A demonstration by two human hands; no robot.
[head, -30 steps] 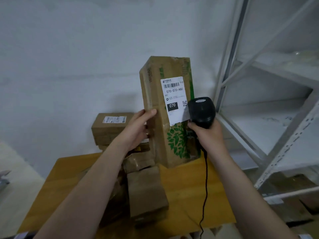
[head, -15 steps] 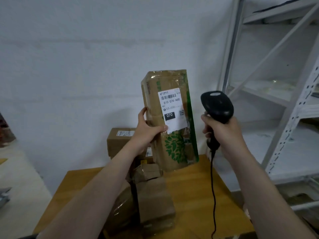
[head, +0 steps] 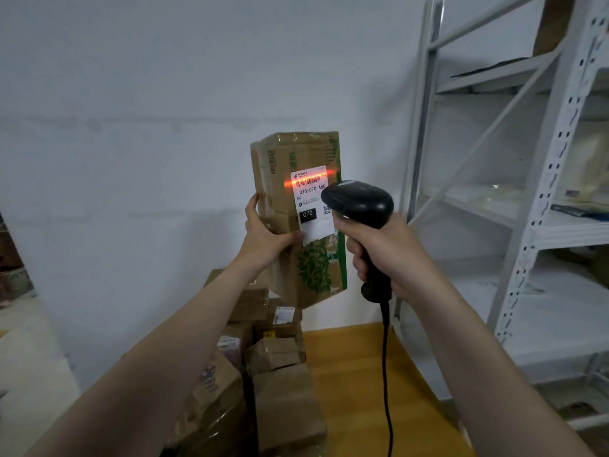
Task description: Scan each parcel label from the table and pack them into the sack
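A tall brown cardboard parcel [head: 280, 179] with a green leaf print stands upright in the air, gripped by my left hand [head: 263, 235] at its left edge. Its white label [head: 311, 206] faces me, and a red scan line lies across the barcode. My right hand [head: 385, 255] grips the handle of a black corded barcode scanner [head: 359, 201], whose head points at the label and covers its right edge. No sack is in view.
Several more brown parcels [head: 286, 400] are piled on the wooden table [head: 356, 374] below my left arm. A white metal shelf rack [head: 534, 206] stands to the right. A white wall is behind. The scanner cable [head: 386, 374] hangs down over the table.
The scanner head has swung in toward the label and a red scan line now lights the barcode. The parcel is still held upright.
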